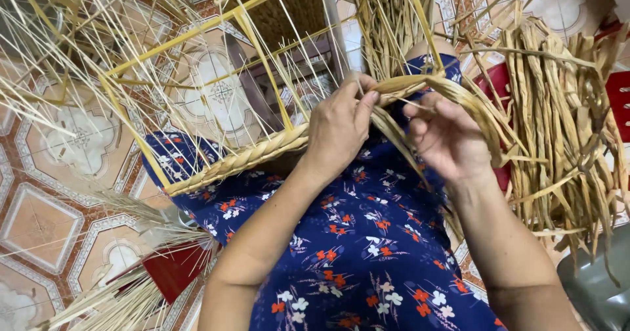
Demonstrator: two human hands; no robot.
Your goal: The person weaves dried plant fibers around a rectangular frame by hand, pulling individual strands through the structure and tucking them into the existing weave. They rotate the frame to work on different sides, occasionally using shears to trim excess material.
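Braiding seen from head view: left hand [338, 129] clamped over braided straw band [243, 160], fingers [365, 108] curled tight, pinching flat strands against the plait. Right hand [446, 137] just beside, fingers pinching loose straw strands [476, 108] bending off to the right. Band lying across lap on blue floral dress [357, 252], running down-left along wire-like yellow frame [197, 39] with thin pale spokes. Bundle of dried straw [558, 127] hanging at right. Patterned tile floor [52, 226] below, red stool [174, 268] low left.
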